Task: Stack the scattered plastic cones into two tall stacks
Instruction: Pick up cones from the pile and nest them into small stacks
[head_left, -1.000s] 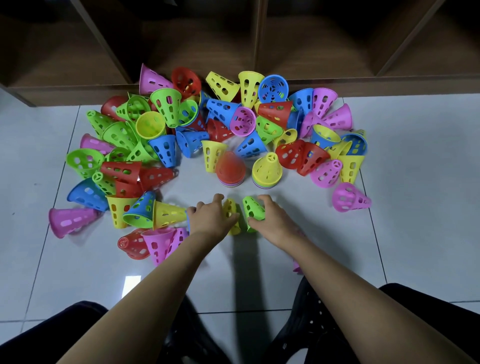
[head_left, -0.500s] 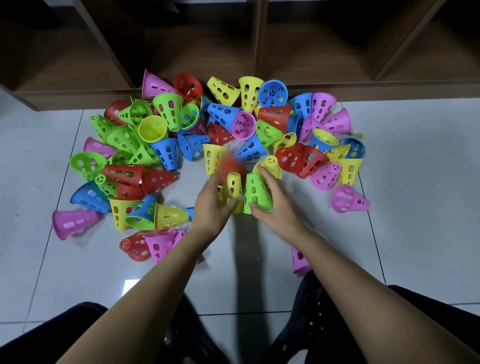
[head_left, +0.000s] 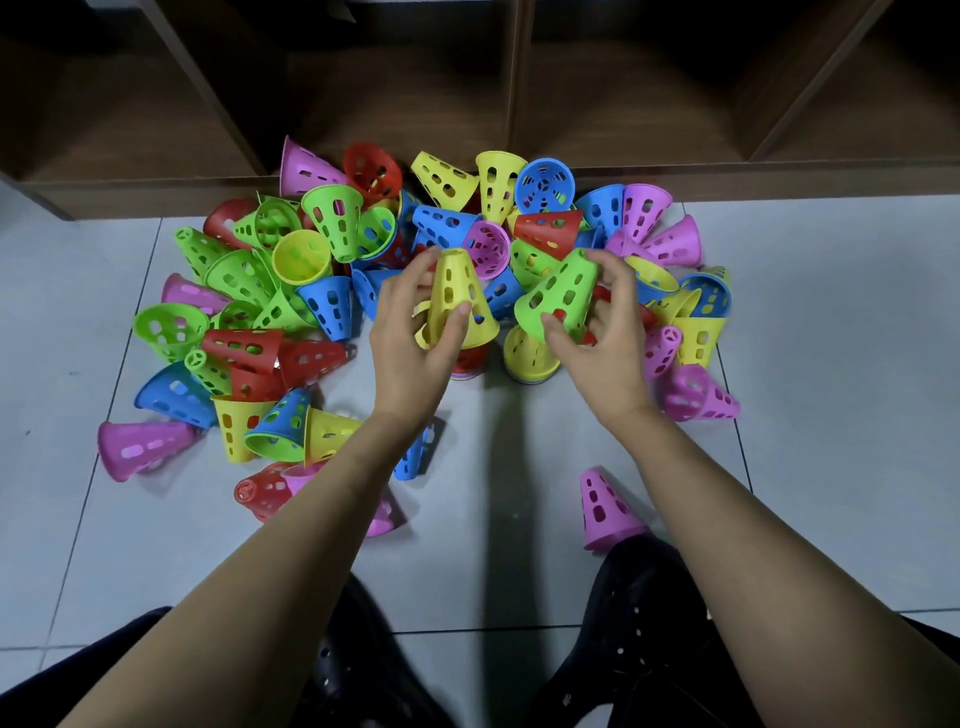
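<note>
My left hand (head_left: 410, 343) grips a yellow cone (head_left: 460, 299), held upright above a low stack topped by a red cone (head_left: 471, 359). My right hand (head_left: 602, 332) grips a green cone (head_left: 563, 296), tilted left, above a second low stack topped by a yellow cone (head_left: 530, 358). Both stacks stand side by side on the floor and are partly hidden by the held cones. Around them lies a wide scatter of perforated cones in green, blue, red, yellow and pink, such as a pink cone (head_left: 137, 447) at the far left.
A dark wooden shelf unit (head_left: 519, 104) runs along the back, right behind the pile. A lone pink cone (head_left: 605, 512) stands by my right forearm. My black shoes (head_left: 623, 623) and dark trouser legs fill the bottom edge. The floor (head_left: 841, 364) is light grey tile.
Both hands picked the yellow and green cones off the floor near me, lifted them and carried them forward over the two low stacks.
</note>
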